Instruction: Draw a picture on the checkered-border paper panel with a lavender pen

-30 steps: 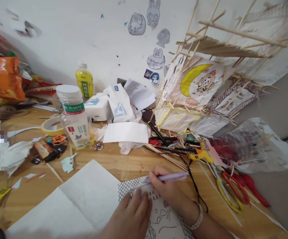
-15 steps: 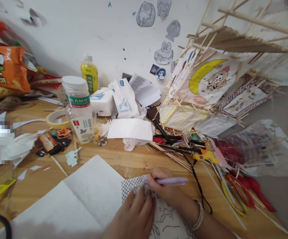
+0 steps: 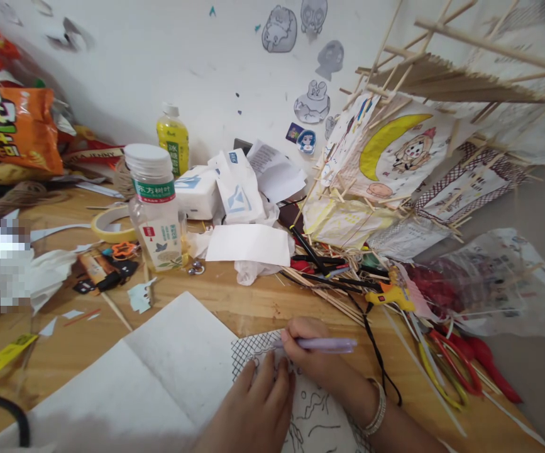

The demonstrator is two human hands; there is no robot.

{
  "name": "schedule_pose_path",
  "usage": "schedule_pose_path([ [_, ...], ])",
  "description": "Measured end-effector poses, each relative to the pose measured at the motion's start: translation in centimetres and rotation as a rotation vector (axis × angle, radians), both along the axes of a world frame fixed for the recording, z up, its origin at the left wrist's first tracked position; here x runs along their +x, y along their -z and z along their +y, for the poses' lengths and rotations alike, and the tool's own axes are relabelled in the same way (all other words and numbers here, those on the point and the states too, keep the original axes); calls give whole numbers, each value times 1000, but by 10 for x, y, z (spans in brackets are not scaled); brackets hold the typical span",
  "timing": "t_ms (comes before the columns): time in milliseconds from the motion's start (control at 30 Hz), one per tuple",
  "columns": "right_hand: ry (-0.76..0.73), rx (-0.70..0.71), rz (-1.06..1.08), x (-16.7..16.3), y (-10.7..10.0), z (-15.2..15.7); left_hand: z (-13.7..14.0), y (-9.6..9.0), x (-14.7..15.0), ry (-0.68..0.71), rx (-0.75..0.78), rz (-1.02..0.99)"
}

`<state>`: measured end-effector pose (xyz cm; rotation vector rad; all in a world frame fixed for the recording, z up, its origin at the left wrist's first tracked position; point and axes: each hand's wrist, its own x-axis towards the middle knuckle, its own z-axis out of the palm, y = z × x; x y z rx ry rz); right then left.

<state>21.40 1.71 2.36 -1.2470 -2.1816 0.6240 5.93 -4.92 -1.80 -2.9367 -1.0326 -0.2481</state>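
Observation:
A pale purple pen (image 3: 329, 345) is pinched in my right hand (image 3: 307, 349), its tip end low over the paper and hidden by my fingers. Under both hands lies a sheet with a line drawing (image 3: 317, 402) and a black cross-hatched border. My left hand (image 3: 263, 396) rests flat on that sheet with its fingers stretched out, close beside the right. To the left, a large folded white paper (image 3: 159, 365) spreads over the wooden table, its corner near the drawing.
A wide-mouthed plastic bottle (image 3: 154, 214), a tape roll (image 3: 112, 224) and tissue packs (image 3: 197, 192) stand behind. Sticks, pens and a yellow glue gun (image 3: 390, 296) lie at right, with scissors (image 3: 456, 365) nearer. A stick-framed paper lantern (image 3: 395, 145) rises at back right.
The view has shifted slightly, so the things at left appear a little further right. Both hands keep nearly the same place on the drawing, the pen still held.

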Motion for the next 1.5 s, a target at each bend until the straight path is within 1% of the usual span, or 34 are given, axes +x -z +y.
schedule_pose_path([
  [167, 48, 10, -1, 0, -1, 0, 0, 4, -1, 18, 45, 13],
  [333, 16, 15, 6, 0, -1, 0, 0, 5, -2, 29, 65, 16],
  [500, 110, 42, 17, -1, 0, 0, 0, 10, 0, 21, 69, 5],
  [633, 78, 13, -2, -1, 0, 0, 0, 11, 0, 21, 61, 1],
  [833, 164, 29, 101, 1, 4, 1, -2, 14, 2, 8, 106, -24],
  [933, 200, 13, 153, 2, 2, 1, -3, 17, 2, -11, 106, -38],
  [1033, 172, -7, 140, 3, -5, 1, -2, 16, 2, -18, 84, -43],
  [1167, 88, -5, 65, 3, -10, 1, -2, 12, 1, -14, 80, -38],
  [1367, 41, 64, -6, 2, -6, 2, -3, 11, 0, -18, 119, -72],
  [1500, 30, 92, -20, 3, -2, 2, -3, 12, 0, -3, 101, -42],
])
